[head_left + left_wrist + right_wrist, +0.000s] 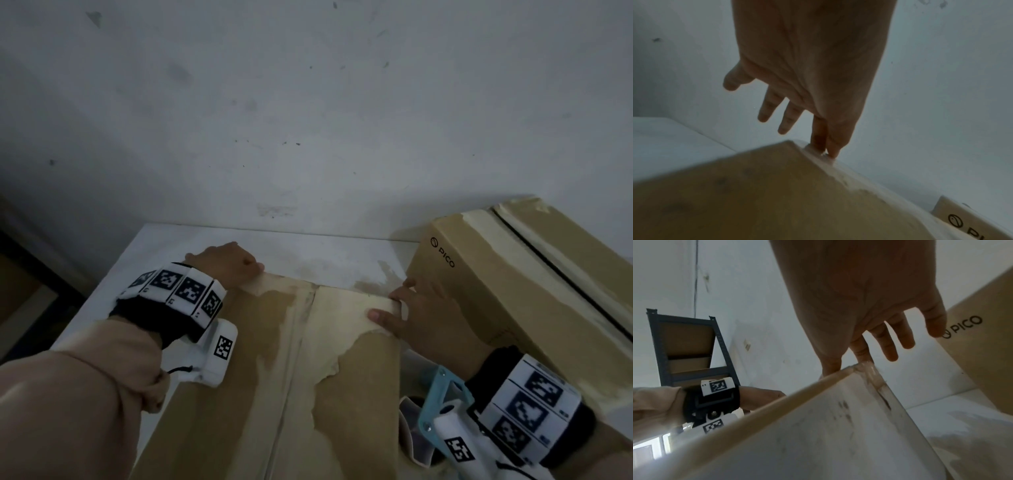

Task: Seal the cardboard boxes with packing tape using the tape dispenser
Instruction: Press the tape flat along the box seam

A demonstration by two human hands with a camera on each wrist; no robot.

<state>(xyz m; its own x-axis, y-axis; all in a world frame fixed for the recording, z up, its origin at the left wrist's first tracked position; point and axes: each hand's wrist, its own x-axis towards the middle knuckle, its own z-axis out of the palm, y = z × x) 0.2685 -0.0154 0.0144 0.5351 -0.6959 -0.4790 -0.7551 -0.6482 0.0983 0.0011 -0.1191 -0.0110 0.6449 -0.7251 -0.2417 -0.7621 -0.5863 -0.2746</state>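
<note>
A: From the head camera, what do you see?

B: A cardboard box (274,377) lies on the white bench (191,240), its two top flaps meeting along a centre seam, with pale patches where the surface paper is torn. The left hand (227,262) sits at the far left corner of the box, the right hand (416,317) at the far right corner with its thumb laid across the flap top. The hands are well apart. A second box (496,291), printed PICO and striped with old tape, stands just beside the right hand. The tape dispenser (435,411), light blue, lies on the bench near the right wrist, between the two boxes; neither hand touches it.

A: And the left wrist camera?

B: The left hand (809,65) has thumb and forefinger pinching the edge at the box corner (793,146); the other fingers (768,105) hang straight and spread.

A: The right wrist camera?

B: The right hand (869,296) has its thumb and forefinger on either side of the flap edge (859,369) at the corner, where some clear tape clings; the remaining fingers are loose and extended. The PICO box (982,337) is just beyond them. A dark metal shelf (690,345) stands against the wall behind the left wrist.
</note>
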